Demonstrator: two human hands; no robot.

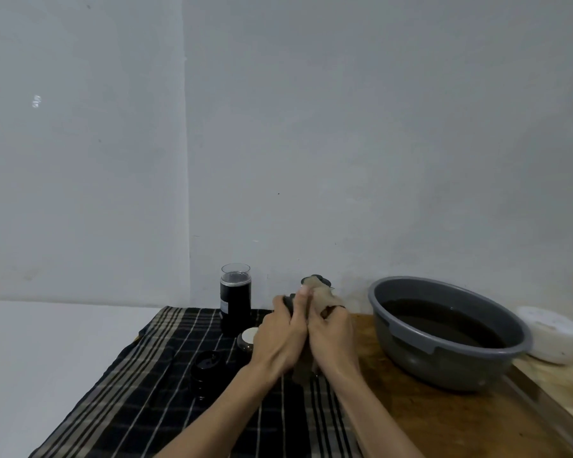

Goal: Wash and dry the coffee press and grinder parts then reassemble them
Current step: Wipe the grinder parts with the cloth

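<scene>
My left hand (280,338) grips a dark part (287,301) that is mostly hidden behind its fingers. Pressed against it, my right hand (333,338) holds a beige cloth (320,292) wrapped over that part; the cloth bunches above my hands and hangs below them. A black grinder body with a clear top (235,297) stands upright on the black plaid towel (153,368) to the left of my hands. A small round part with a white top (248,338) lies just left of my left hand. Nearer and further left sits a black round part (208,370) on the towel.
A grey basin (450,338) holding dark water stands on the wooden table (444,421) to the right. A white round container (554,338) sits behind the basin at the far right. A grey wall rises right behind the table; the white floor lies to the left.
</scene>
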